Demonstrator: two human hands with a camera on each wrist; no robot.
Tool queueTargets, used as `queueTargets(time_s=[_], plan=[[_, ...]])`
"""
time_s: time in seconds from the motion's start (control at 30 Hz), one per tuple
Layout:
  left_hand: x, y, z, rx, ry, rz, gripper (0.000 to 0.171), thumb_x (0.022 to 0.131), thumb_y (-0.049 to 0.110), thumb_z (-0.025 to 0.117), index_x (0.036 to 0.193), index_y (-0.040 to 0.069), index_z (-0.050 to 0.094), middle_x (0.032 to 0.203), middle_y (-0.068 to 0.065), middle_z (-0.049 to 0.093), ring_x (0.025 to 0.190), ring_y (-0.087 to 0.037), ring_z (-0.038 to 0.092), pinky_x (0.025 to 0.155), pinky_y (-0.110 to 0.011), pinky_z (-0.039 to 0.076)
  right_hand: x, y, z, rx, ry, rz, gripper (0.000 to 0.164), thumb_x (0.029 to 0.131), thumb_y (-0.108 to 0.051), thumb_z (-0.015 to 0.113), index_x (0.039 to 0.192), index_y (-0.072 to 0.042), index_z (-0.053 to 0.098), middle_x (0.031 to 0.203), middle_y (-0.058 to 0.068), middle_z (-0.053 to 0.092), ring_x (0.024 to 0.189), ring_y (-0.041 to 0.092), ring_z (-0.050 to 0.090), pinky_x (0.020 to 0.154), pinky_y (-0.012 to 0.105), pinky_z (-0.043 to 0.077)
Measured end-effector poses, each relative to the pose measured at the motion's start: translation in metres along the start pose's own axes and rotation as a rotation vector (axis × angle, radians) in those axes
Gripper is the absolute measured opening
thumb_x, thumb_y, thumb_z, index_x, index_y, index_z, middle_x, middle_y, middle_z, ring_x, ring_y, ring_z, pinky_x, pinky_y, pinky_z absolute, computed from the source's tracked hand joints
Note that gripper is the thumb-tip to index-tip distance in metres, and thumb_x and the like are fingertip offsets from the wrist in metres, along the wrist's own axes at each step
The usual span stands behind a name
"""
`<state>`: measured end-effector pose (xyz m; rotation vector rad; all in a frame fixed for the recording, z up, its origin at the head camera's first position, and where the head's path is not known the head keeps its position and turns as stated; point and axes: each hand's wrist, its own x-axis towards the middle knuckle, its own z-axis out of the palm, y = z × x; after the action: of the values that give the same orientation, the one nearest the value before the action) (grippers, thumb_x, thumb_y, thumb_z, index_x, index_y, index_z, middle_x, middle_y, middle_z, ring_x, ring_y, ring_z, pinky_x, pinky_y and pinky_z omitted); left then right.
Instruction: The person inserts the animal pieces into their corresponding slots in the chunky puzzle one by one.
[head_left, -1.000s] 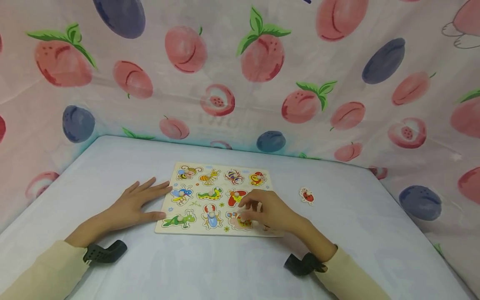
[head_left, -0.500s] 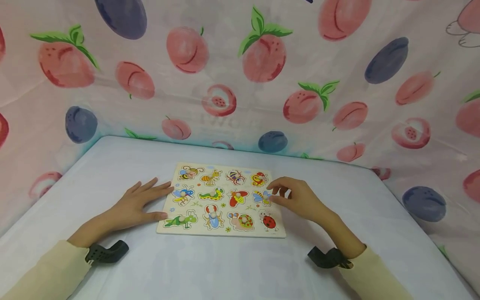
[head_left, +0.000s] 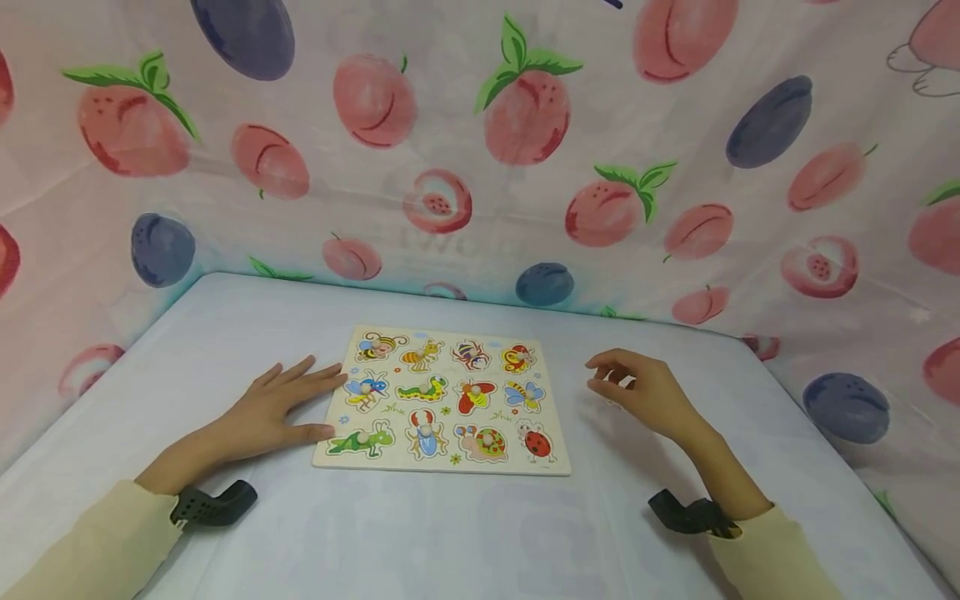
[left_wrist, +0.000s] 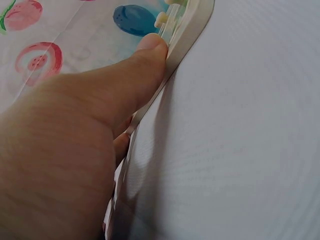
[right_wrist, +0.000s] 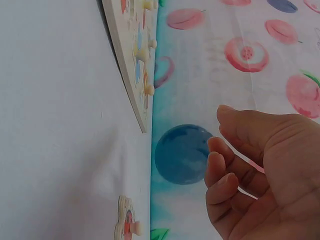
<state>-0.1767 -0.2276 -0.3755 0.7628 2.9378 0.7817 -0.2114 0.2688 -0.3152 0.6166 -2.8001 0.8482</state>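
Observation:
A wooden knob puzzle board (head_left: 517, 467) with insect pictures lies flat on the table. Along its left edge my left hand (head_left: 273, 412) rests with fingers spread, fingertips and thumb at the edge. In the left wrist view the thumb (left_wrist: 150, 47) lies against the board's side. Right of the board, my right hand (head_left: 645, 392) hovers with loosely bent fingers and nothing between them. Beneath it is a ladybug puzzle piece (right_wrist: 124, 220) with a small knob, mostly hidden by the hand in the head view. The board's lower right corner shows a ladybug picture (head_left: 536, 442) without a knob.
A white cloth covers the table (head_left: 420, 533). Behind it hangs a fruit-printed curtain (head_left: 465, 100), meeting the table's back and sides. A black wrist mount sits on the left wrist (head_left: 217, 504), another on the right wrist (head_left: 693, 515).
My right hand has moved right, from over the board's snail piece to above the loose ladybug piece, which it now mostly covers. My left hand has stayed at the board's edge.

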Motion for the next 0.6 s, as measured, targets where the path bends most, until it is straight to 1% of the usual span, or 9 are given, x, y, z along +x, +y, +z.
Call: queueTargets(time_s=[0.17, 0.4, 0.6], plan=[[0.0, -0.001, 0.0, 0.005, -0.007, -0.008, 0.076, 0.084, 0.056, 0.063, 0.146, 0.019, 0.042, 0.152, -0.007, 0.035, 0.142, -0.038, 0.013, 0.111, -0.059, 0.003, -0.001, 0.009, -0.005, 0.04, -0.01, 0.034, 0.024, 0.087, -0.022, 0.073, 0.108, -0.013, 0.068, 0.084, 0.0, 0.065, 0.074, 0.018, 0.06, 0.052, 0.027, 0.05], [0.001, 0.0, 0.0, 0.012, -0.004, 0.005, 0.075, 0.084, 0.056, 0.063, 0.146, 0.018, 0.042, 0.152, -0.007, 0.035, 0.142, -0.039, 0.013, 0.111, -0.059, 0.004, -0.004, 0.03, -0.01, -0.015, 0.0, 0.061, 0.026, 0.085, -0.025, 0.074, 0.107, -0.011, 0.069, 0.08, -0.003, 0.065, 0.075, 0.017, 0.061, 0.058, 0.028, 0.046], [0.001, 0.0, -0.001, 0.012, -0.015, 0.003, 0.076, 0.084, 0.056, 0.063, 0.146, 0.017, 0.042, 0.152, -0.007, 0.034, 0.142, -0.039, 0.013, 0.111, -0.059, 0.003, -0.007, 0.047, -0.011, -0.013, 0.02, 0.069, 0.026, 0.085, -0.024, 0.075, 0.106, -0.01, 0.07, 0.083, -0.002, 0.066, 0.077, 0.017, 0.062, 0.064, 0.031, 0.046]])
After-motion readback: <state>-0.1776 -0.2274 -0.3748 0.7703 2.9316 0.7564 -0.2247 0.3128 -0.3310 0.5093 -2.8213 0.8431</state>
